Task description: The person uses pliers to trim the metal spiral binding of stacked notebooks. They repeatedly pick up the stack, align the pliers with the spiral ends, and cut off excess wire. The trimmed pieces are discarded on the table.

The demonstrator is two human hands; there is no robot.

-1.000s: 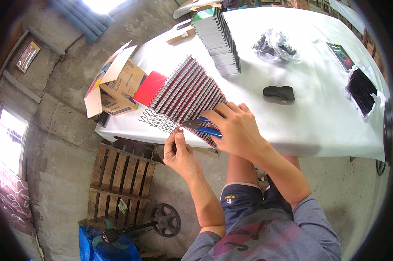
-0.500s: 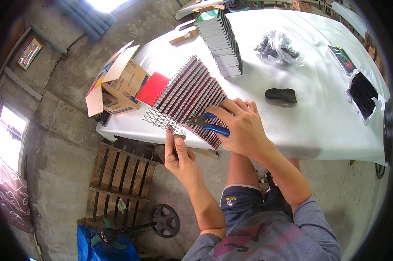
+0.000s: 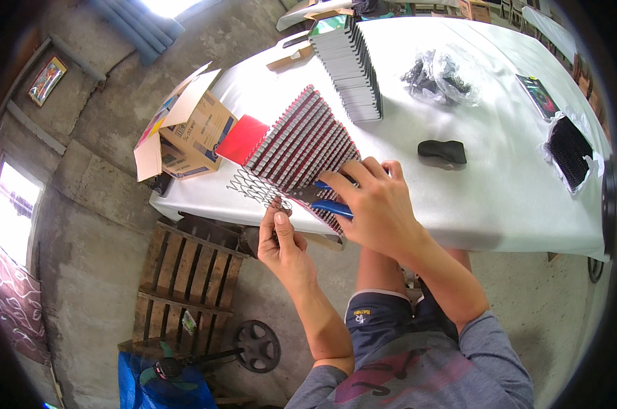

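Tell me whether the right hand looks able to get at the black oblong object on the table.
Probably yes: nothing visible stands between the right hand and the black oblong object, though that hand grips blue-handled cutters and would likely need freeing first.

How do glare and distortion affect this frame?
Head view: left window blown out to near-white; head view: white tablecloth glares, its edges curving; head view: blue-handled pliers stand out, but what the left hand pinches is too small to identify.
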